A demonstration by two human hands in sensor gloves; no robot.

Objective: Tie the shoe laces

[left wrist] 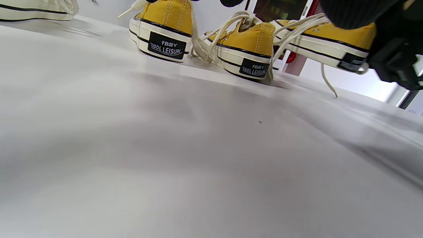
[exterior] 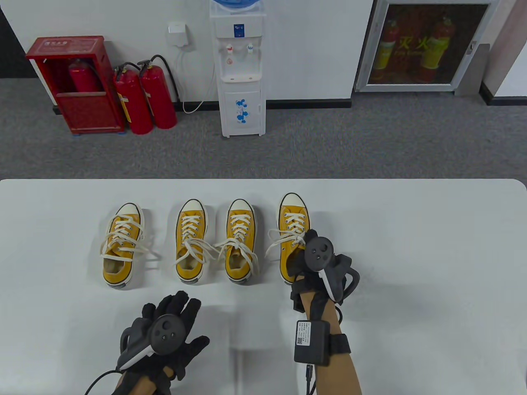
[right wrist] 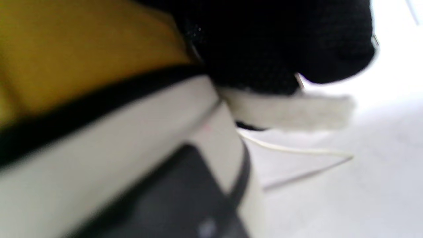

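Observation:
Four yellow canvas sneakers with cream laces stand in a row on the white table (exterior: 411, 288), toes pointing away. My right hand (exterior: 304, 260) is on the rear of the rightmost sneaker (exterior: 293, 220). In the blurred right wrist view its gloved fingers (right wrist: 264, 49) press against the heel (right wrist: 99, 132), and a flat lace end (right wrist: 290, 110) sticks out from under them. My left hand (exterior: 177, 314) lies flat on the table with fingers spread, holding nothing, in front of the two middle sneakers (exterior: 191, 242) (exterior: 240, 242). The leftmost sneaker (exterior: 119, 247) stands apart.
All laces hang loose and spill onto the table between the shoes (left wrist: 205, 49). The left wrist view shows the heels (left wrist: 165, 46) (left wrist: 254, 67) across bare table. Beyond the table's far edge (exterior: 263, 180) are a water dispenser (exterior: 241, 70) and fire extinguishers (exterior: 144, 98).

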